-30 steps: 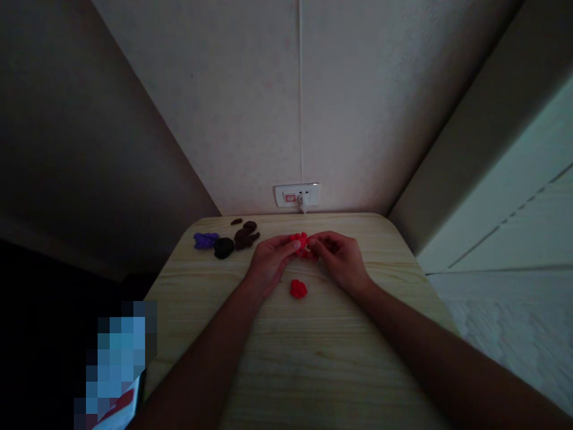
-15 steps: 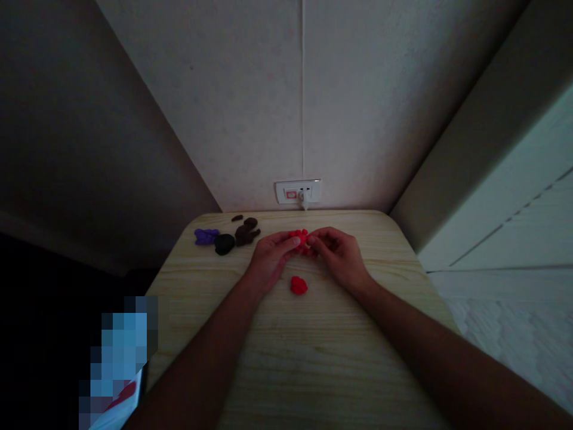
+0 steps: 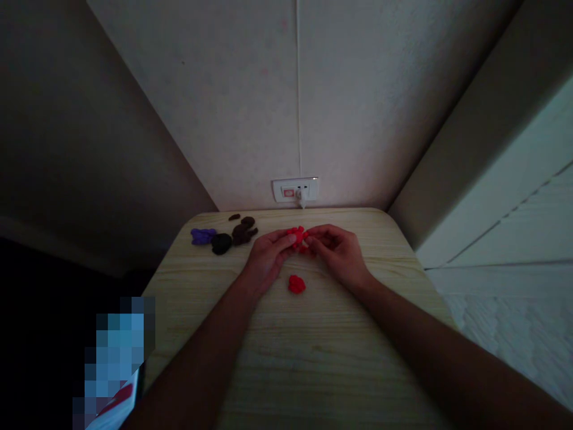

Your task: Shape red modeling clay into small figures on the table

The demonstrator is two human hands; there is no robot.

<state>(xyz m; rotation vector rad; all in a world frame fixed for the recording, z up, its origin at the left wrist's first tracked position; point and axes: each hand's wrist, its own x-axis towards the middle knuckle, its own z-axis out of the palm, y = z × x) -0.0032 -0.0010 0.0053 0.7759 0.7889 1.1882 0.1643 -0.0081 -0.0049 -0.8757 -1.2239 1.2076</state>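
Between my two hands, over the far half of the table, is a red modelling-clay figure [image 3: 299, 238] with several small knobs round its edge. My left hand [image 3: 268, 254] grips its left side, the thumb lying on top. Thumb and fingertips of my right hand [image 3: 335, 251] pinch at its right edge; the fingertips partly hide that side. A separate red clay lump [image 3: 296, 284] lies on the wood just nearer to me than the hands.
To the left lie purple clay [image 3: 203, 236], a black clay lump [image 3: 221, 243] and brown clay pieces [image 3: 242, 234] on the wooden table [image 3: 286, 358]. A wall socket [image 3: 295, 190] with a plug sits behind the table. A lit, blurred-out screen [image 3: 119, 358] shows at lower left.
The whole view has shifted slightly. Both hands stay on the red clay figure, which looks a little turned between the fingers. The loose lumps have not moved on the table.
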